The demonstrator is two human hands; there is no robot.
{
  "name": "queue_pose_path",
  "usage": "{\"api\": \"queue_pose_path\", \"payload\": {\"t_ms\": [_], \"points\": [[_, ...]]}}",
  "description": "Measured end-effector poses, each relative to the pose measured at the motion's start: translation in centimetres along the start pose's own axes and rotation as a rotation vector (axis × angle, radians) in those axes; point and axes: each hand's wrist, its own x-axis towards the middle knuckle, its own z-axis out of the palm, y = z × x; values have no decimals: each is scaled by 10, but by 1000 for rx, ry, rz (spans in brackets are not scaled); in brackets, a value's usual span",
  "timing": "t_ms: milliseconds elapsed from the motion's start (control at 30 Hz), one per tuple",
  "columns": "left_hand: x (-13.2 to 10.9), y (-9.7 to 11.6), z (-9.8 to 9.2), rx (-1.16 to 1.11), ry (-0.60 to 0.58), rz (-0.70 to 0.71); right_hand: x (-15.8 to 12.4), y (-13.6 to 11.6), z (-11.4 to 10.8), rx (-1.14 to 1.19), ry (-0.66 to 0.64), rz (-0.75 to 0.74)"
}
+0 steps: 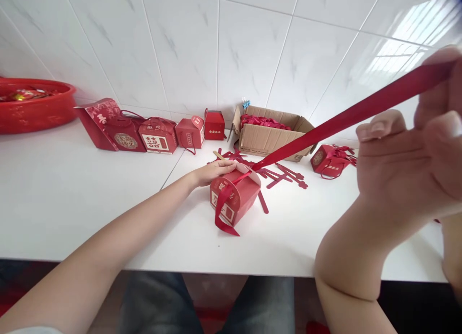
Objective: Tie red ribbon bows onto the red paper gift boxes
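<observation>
A small red gift box point(247, 197) with rounded end flaps stands on the white table in front of me. My left hand point(215, 172) grips its far left side near the top, fingers over the edge. A red satin ribbon point(306, 137) passes through the top of the box. Its short tail point(223, 211) hangs down the near face and curls onto the table. High at the right, close to the camera, my right hand point(407, 146) pinches the long end of the ribbon, pulled taut up and away from the box.
Behind the box lie red sticks point(285, 175) and an open cardboard carton point(272, 140) of red ribbon pieces. Several red boxes point(159, 134) line the tiled wall. A tied box point(327, 160) sits right, a red basin point(36, 110) far left. Part of another arm point(452, 252) shows at right.
</observation>
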Motion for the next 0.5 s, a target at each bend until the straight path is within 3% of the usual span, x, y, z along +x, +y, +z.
{"api": "queue_pose_path", "payload": {"t_ms": [67,167,300,367,500], "points": [[12,7,2,50,76,-7,1,-8,10,38,121,-62],[16,19,4,117,408,47,2,-11,18,1,311,-82],[-27,34,0,243,712,184,5,-6,13,-90,451,-79],[-60,36,0,356,672,156,5,-1,10,-104,441,-40],[-107,24,9,587,335,-119,9,15,4,-74,341,-30]]}}
